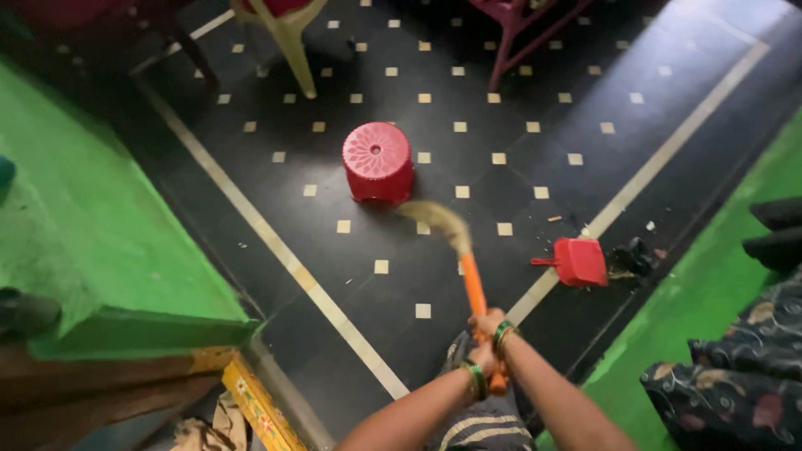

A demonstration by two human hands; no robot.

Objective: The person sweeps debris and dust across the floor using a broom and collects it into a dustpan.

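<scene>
Head view: both hands, left and right, clamped on orange broom, bristles beside red stool; debris pile gathered by red dustpan, scattered specks left on tiled floor.

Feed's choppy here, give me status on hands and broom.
Both hands, left and right, grip the broom. Bristles blurred beside red stool. Red dustpan right, by debris.
</scene>
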